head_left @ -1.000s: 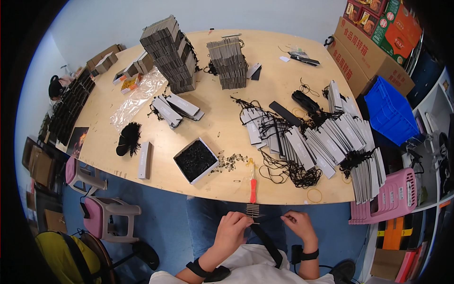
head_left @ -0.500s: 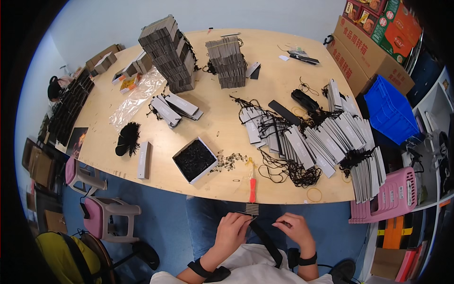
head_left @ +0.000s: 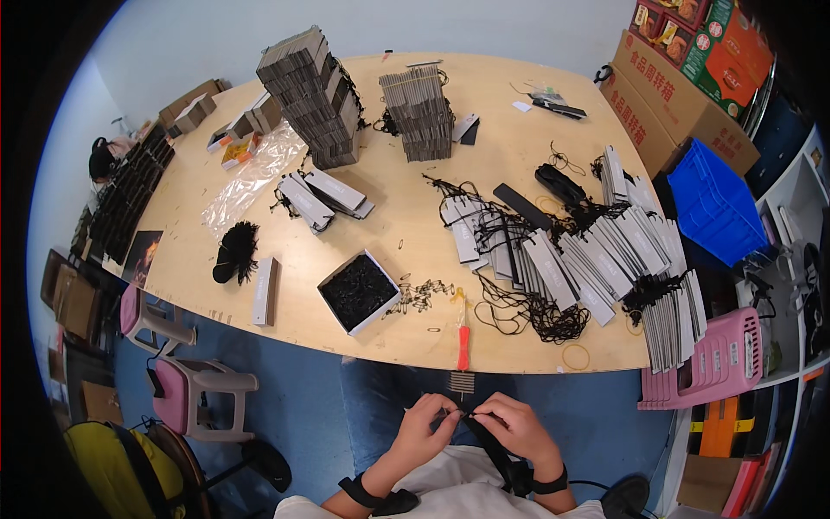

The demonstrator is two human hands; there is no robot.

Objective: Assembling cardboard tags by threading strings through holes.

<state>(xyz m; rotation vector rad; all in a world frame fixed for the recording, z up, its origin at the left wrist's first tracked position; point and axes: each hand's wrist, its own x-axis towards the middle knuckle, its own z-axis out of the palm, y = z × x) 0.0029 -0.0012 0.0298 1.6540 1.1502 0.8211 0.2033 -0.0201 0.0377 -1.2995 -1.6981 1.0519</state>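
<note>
Fingers (head_left: 451, 416) around something tiny, indistinct, dark.

Far beyond the fingertips, at the table's back right corner, stands a brown cardboard carton (head_left: 670, 99) with red print on its side; a red-and-green printed box (head_left: 724, 43) sits above and behind it. Nearer, well up and right of the fingers, grey rectangular tags (head_left: 596, 259) on black strings lie fanned in overlapping rows — more hang off the right edge. Up and left of the fingers sits a small open white box (head_left: 358, 292) of black bits, just past the table edge. Two tall stacks of grey cards (head_left: 309, 97) stand far ahead, left of centre. A clear plastic bag (head_left: 251, 177) lies far left.
</note>
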